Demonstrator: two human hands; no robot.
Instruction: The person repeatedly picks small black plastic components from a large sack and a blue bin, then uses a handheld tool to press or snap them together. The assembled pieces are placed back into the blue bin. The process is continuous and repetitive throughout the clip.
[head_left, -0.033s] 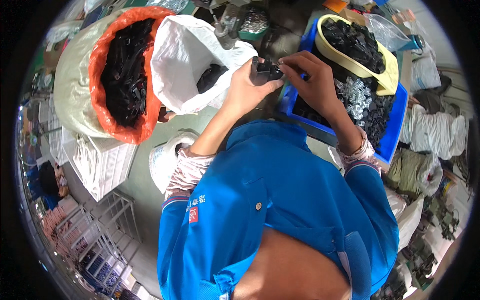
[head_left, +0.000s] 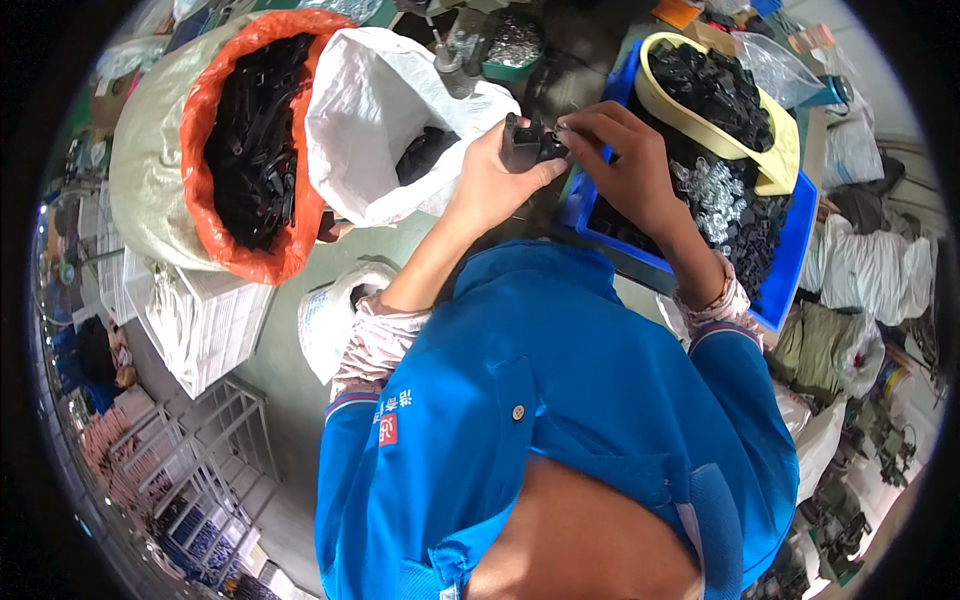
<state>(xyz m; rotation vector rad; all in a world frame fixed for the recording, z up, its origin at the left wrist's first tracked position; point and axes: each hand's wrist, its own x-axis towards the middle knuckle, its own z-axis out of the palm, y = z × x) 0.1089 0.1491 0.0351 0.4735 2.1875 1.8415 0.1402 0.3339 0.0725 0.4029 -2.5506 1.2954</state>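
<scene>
My left hand (head_left: pixel 488 188) is closed around a black plastic part (head_left: pixel 522 150) and holds it up in front of my chest, beside the white sack's opening. The fingertips of my right hand (head_left: pixel 630 165) pinch together at the part's right side. Whatever small piece lies between those fingertips is too small to name. Close to my left hand, the white woven sack (head_left: pixel 345 110) stands open with black pieces (head_left: pixel 428 152) inside. Below and beside my right hand sits a blue tray (head_left: pixel 800 245) with clear plastic pieces (head_left: pixel 715 200) and small black parts (head_left: pixel 765 235).
A yellow scoop-shaped tub (head_left: pixel 777 172) full of black parts rests over the blue tray's far end. At left stands a large sack with an orange lining (head_left: pixel 200 215), filled with black pieces. A green container (head_left: pixel 512 70) of small shiny parts is at the back.
</scene>
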